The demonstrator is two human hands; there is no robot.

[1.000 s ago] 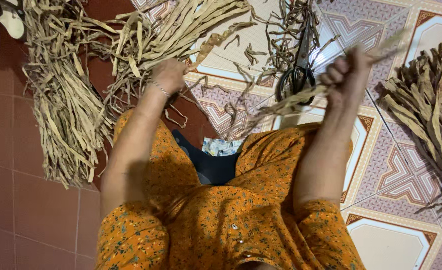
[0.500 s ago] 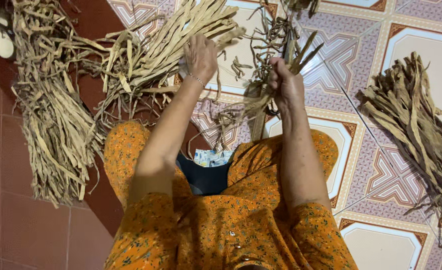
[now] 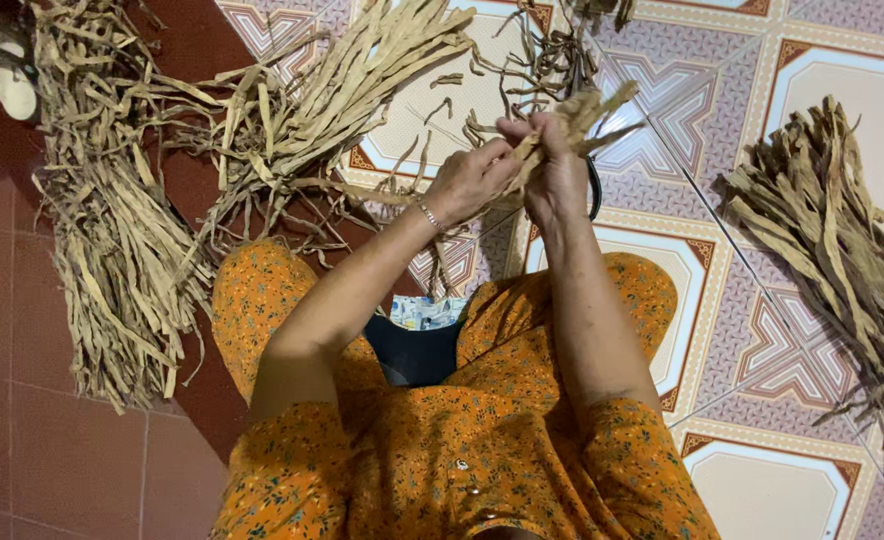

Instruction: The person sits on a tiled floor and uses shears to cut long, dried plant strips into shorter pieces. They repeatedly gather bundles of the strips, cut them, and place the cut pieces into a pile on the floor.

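Note:
My left hand (image 3: 470,182) and my right hand (image 3: 554,172) are pressed together in front of me, both closed on a small bunch of dried tan plant strips (image 3: 590,108). The strip ends fan out up and to the right past my fingers. A thin bracelet sits on my left wrist. I sit on the floor in an orange flowered garment (image 3: 462,440), knees spread apart.
A big pile of dried strips (image 3: 112,240) lies on the left, over red tiles. Another bundle (image 3: 352,90) fans out ahead. A darker heap (image 3: 842,260) lies at the right on the patterned tiled floor (image 3: 722,120). A pale sandal (image 3: 7,85) is at the top left.
My hands, wide apart a second ago, have come together at the centre. My right hand carried its strips leftward and my left hand now grips the same bunch.

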